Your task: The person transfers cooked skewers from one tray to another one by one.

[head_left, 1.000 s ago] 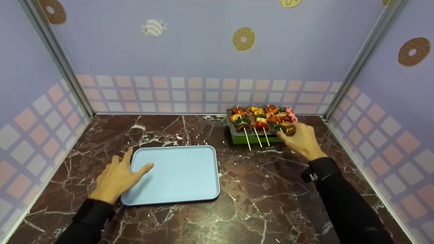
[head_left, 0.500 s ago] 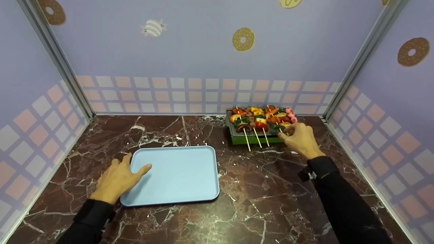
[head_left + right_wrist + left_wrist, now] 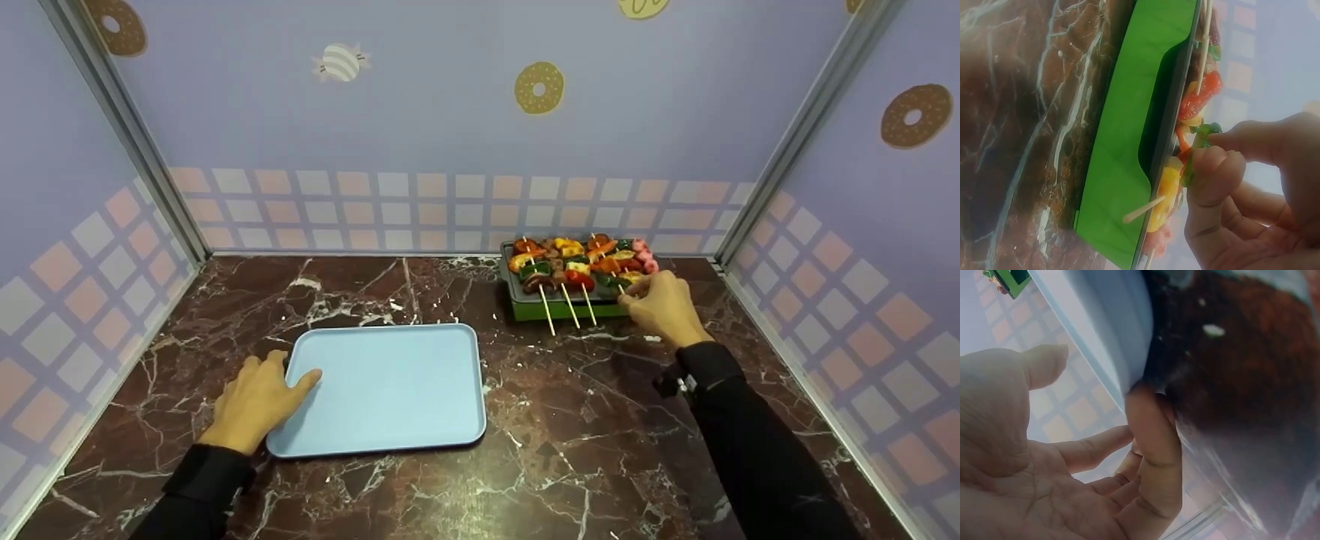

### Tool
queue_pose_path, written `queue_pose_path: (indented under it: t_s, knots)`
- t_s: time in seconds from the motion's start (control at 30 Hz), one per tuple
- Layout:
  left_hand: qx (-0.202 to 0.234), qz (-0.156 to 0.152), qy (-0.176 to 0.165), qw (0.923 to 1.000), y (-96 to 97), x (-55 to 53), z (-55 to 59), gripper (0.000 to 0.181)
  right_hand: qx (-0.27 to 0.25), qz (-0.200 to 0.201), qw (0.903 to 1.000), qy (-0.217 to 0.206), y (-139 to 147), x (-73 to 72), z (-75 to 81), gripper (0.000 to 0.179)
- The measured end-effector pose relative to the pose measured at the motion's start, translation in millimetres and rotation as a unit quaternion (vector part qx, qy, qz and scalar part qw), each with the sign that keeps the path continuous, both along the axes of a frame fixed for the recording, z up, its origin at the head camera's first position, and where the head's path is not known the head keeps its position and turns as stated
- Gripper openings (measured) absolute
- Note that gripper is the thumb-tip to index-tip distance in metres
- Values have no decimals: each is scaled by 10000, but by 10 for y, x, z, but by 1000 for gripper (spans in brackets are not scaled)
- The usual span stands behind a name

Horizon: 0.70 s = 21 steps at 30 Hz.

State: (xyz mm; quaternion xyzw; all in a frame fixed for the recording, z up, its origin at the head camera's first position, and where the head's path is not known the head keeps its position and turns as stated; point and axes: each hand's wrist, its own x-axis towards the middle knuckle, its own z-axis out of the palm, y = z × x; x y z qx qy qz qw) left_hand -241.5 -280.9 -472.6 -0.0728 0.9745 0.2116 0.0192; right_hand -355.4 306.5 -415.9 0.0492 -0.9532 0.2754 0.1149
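Note:
In the head view my left hand (image 3: 255, 397) is at the left edge of a light blue tray (image 3: 390, 384), its thumb over the rim. The left wrist view shows the fingers (image 3: 1154, 433) bent against the tray's edge (image 3: 1103, 332), while the thumb stays apart from it. My right hand (image 3: 666, 309) is at the right front of a small green grill (image 3: 528, 310) loaded with vegetable and meat skewers. Thumb and forefinger pinch a skewer beside its green pepper piece (image 3: 1203, 138); the fingertips hide its stick.
More skewers (image 3: 568, 300) lie on the grill's dark top, sticks jutting over the front. The grill stands against the patterned back wall (image 3: 420, 135). Side walls close in the dark marbled table (image 3: 540, 450) at left and right.
My left hand has drawn back slightly, its fingers and thumb lower along the tray's left edge. The right hand stays at the same skewer with only a slight shift.

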Motion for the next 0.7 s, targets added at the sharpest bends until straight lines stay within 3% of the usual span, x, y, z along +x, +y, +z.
queue_pose_path:
  t_s: [0.33, 0.7]
  knots:
    - [37, -79, 208, 9997, -67, -43, -23, 62, -436, -40, 9969, -658, 31, -10, 95, 18]
    - [264, -232, 14, 9994, -139, -78, 20, 49, -527, -184, 9951, -810, 41, -37, 130, 19]
